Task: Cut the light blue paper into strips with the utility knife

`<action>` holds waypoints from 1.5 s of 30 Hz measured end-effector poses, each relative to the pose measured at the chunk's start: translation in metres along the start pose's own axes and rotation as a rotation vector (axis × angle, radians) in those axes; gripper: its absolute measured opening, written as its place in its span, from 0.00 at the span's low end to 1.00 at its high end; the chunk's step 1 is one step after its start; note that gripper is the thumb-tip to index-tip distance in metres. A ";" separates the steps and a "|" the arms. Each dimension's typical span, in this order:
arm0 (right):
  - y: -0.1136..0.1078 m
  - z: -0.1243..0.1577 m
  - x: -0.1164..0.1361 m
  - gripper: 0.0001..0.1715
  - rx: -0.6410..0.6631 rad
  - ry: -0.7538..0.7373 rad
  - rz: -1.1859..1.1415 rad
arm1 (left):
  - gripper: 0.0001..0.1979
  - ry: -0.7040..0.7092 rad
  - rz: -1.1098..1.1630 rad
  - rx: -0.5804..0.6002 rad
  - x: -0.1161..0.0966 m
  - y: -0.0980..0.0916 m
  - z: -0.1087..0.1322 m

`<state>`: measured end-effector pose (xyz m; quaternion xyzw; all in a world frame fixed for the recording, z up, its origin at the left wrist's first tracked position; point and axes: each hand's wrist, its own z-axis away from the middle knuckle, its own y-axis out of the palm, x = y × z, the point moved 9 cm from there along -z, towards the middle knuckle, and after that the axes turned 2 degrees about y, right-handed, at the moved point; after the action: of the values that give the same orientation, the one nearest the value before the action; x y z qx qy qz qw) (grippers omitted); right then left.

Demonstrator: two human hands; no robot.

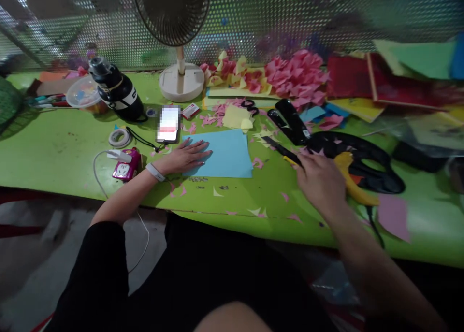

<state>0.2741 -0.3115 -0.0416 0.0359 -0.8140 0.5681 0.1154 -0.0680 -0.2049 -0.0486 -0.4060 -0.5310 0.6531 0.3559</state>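
Observation:
Light blue paper lies on the green table in front of me, its right edges slightly fanned like more than one sheet. Flat across its left part rests my left hand, fingers spread, with a white band on the wrist. To the right of the paper, my right hand grips a utility knife, black and yellow, its dark blade pointing up and left. The blade is apart from the blue paper. A black stapler sits just beyond the knife, and a yellow banana-shaped object lies beside my right hand.
A phone, a tape roll and a pink power socket stand left of the paper. Behind are a fan, a black bottle and a heap of pink paper pieces. Scissors lie among scraps.

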 end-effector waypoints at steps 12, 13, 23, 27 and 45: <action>0.055 0.011 0.143 0.31 0.292 -0.738 -0.218 | 0.30 0.031 0.073 0.010 -0.007 -0.009 0.008; 0.053 0.013 0.143 0.28 0.265 -0.742 -0.222 | 0.32 0.026 0.089 0.016 -0.009 -0.009 0.009; 0.047 -0.007 0.117 0.27 0.367 -0.470 -0.537 | 0.30 0.109 0.418 -0.045 -0.027 -0.028 0.019; 0.036 -0.016 0.109 0.37 0.436 -0.376 -0.530 | 0.23 -0.118 0.615 -0.215 -0.004 -0.039 0.024; 0.062 -0.052 0.090 0.32 0.417 -0.026 -0.563 | 0.41 -0.011 -0.088 -0.249 -0.077 -0.008 -0.003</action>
<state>0.1829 -0.2346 -0.0605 0.2889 -0.6402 0.6676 0.2471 -0.0331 -0.2712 -0.0288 -0.4196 -0.6272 0.5682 0.3281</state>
